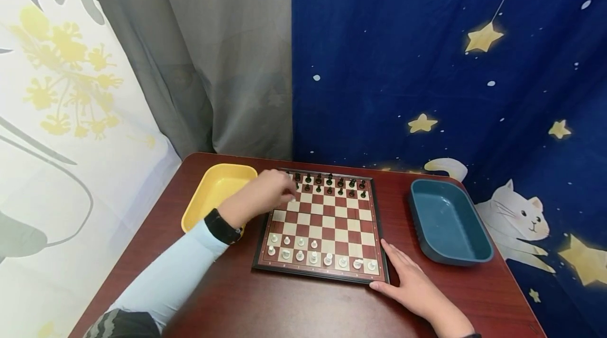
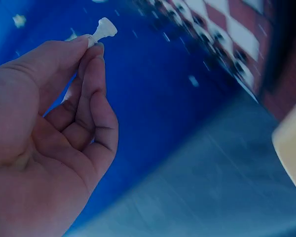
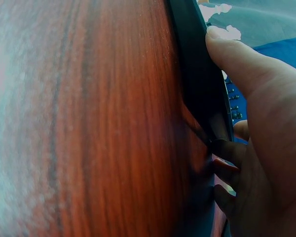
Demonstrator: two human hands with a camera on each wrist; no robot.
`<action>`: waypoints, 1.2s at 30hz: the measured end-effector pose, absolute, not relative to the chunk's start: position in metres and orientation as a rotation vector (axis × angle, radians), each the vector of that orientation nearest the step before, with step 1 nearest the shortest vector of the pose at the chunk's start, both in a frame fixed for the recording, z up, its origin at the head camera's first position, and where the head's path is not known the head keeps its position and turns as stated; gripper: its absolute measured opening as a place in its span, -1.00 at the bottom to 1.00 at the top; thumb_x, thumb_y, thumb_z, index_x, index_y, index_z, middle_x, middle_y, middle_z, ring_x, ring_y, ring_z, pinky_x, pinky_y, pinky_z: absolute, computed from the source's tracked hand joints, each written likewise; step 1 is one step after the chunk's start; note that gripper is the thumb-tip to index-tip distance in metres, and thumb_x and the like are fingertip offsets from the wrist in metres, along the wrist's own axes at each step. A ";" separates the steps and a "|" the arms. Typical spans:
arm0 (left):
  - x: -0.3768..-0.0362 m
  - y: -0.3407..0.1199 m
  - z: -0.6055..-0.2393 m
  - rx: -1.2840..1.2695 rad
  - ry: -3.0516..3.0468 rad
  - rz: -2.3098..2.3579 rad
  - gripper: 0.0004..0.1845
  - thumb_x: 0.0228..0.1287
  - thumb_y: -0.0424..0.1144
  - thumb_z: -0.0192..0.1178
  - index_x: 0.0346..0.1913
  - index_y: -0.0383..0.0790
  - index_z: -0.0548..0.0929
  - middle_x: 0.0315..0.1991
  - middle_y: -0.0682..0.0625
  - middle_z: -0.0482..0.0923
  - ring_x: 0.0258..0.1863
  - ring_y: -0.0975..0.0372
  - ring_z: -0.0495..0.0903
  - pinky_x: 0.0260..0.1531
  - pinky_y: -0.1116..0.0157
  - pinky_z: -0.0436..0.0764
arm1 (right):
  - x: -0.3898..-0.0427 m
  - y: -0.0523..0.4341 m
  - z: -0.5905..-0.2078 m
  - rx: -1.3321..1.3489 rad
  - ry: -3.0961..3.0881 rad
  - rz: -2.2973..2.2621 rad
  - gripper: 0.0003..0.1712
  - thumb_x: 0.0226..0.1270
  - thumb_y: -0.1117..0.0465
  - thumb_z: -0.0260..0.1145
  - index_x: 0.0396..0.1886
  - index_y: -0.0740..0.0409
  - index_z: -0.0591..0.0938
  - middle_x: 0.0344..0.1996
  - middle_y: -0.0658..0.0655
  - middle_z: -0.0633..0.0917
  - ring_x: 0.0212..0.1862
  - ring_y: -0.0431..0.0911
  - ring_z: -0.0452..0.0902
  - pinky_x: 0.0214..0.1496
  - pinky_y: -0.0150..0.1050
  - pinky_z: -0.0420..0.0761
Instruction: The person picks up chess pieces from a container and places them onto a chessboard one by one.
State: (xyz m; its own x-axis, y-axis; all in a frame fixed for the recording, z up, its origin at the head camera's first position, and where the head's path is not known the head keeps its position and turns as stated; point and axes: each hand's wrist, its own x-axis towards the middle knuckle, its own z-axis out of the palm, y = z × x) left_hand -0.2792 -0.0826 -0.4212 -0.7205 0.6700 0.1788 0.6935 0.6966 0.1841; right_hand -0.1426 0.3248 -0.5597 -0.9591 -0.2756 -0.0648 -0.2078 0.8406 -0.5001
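A red-and-cream chessboard lies mid-table, with black pieces along its far rows and white pieces along its near rows. My left hand hovers over the board's far left corner. In the left wrist view this hand pinches a small white chess piece between thumb and fingertips. My right hand lies flat on the table at the board's near right corner. The right wrist view shows its thumb resting against the board's dark frame.
A yellow tray stands left of the board and a dark blue tray stands to its right. The reddish-brown table backs onto hanging curtains.
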 end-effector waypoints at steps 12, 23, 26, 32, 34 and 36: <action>-0.250 -0.008 -0.453 -1.479 -2.782 -0.240 -0.95 0.51 -0.23 0.46 -0.17 -0.04 0.88 -0.25 0.14 0.77 -0.26 0.34 0.69 -0.15 0.34 0.66 | -0.143 0.326 -0.563 -0.400 2.918 -0.755 0.33 0.29 -0.55 0.47 0.80 0.07 0.21 0.64 0.40 0.37 0.63 0.40 0.25 0.49 0.47 0.36; -0.245 0.010 -0.477 -1.572 -2.804 -0.179 -0.92 0.50 -0.23 0.47 -0.21 0.02 0.88 -0.31 0.25 0.74 -0.30 0.46 0.61 -0.17 0.46 0.61 | -0.143 0.326 -0.562 -0.408 2.923 -0.757 0.34 0.28 -0.56 0.46 0.80 0.10 0.23 0.64 0.41 0.37 0.63 0.40 0.26 0.48 0.47 0.37; -0.245 0.012 -0.481 -1.562 -2.821 -0.181 -0.93 0.50 -0.23 0.48 -0.21 0.02 0.88 -0.31 0.25 0.74 -0.32 0.48 0.59 -0.19 0.47 0.60 | -0.143 0.326 -0.562 -0.402 2.919 -0.748 0.34 0.28 -0.56 0.46 0.80 0.09 0.22 0.64 0.41 0.37 0.63 0.40 0.26 0.48 0.47 0.37; -0.248 0.012 -0.490 -1.552 -2.824 -0.194 -0.94 0.49 -0.22 0.49 -0.19 0.02 0.90 -0.28 0.26 0.76 -0.33 0.49 0.59 -0.19 0.46 0.61 | -0.142 0.325 -0.562 -0.400 2.917 -0.756 0.33 0.29 -0.53 0.49 0.80 0.09 0.22 0.64 0.41 0.37 0.62 0.41 0.26 0.48 0.47 0.38; -0.249 0.012 -0.492 -1.554 -2.823 -0.195 -0.94 0.50 -0.21 0.48 -0.19 0.03 0.90 -0.29 0.26 0.75 -0.34 0.49 0.58 -0.20 0.46 0.60 | -0.142 0.324 -0.562 -0.403 2.922 -0.756 0.32 0.29 -0.52 0.50 0.80 0.09 0.22 0.63 0.41 0.38 0.62 0.40 0.27 0.48 0.46 0.38; -0.249 0.012 -0.493 -1.558 -2.823 -0.197 -0.94 0.50 -0.21 0.48 -0.19 0.02 0.89 -0.29 0.25 0.75 -0.34 0.49 0.58 -0.20 0.46 0.60 | -0.141 0.324 -0.562 -0.411 2.929 -0.750 0.32 0.29 -0.52 0.49 0.80 0.09 0.23 0.63 0.41 0.38 0.62 0.40 0.28 0.48 0.45 0.38</action>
